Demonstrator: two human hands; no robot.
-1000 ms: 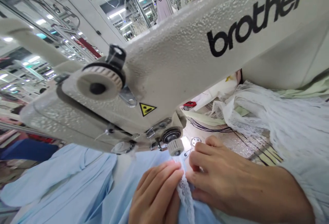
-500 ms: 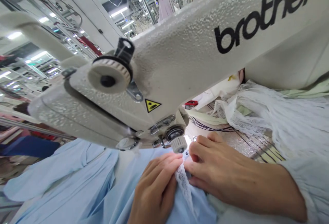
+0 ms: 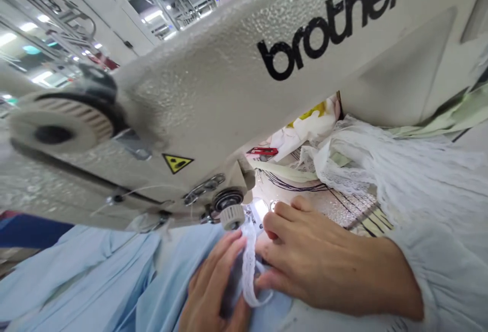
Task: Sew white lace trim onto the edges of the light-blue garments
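— What's on the far left?

— Light blue cloth [image 3: 95,276], rumpled, running in from the left edge and under my hands. Above it is the sewing machine [image 3: 236,83]. Its big ribbed dial [image 3: 61,126] is at the left end, and a yellow warning sticker [image 3: 176,162] sits further along.

— And your left hand?

— My left hand [image 3: 213,286] lies on the blue cloth below the machine head. The fingers are straight and pressed side by side, with their tips touching the lace strip [image 3: 249,266].

— Where does the lace run?

— Between my two hands. It comes down from just beneath the small ribbed knob [image 3: 232,216] on the machine head. From there it lies on the blue cloth and curls into a loop at its lower end. Farther back, under the machine arm, there's a small red object [image 3: 262,151].

— The right hand?

— My right hand [image 3: 324,266] is on the other side of the strip, knuckles up and fingers curled, with the fingertips on the lace. It seems to pinch the strip, but my thumb is hidden beneath the fingers, so I can't vouch for the grip.

— Further right?

— A heap of white lace fabric [image 3: 400,169] is piled on the table [image 3: 343,210], past my wrist and reaching the right edge.
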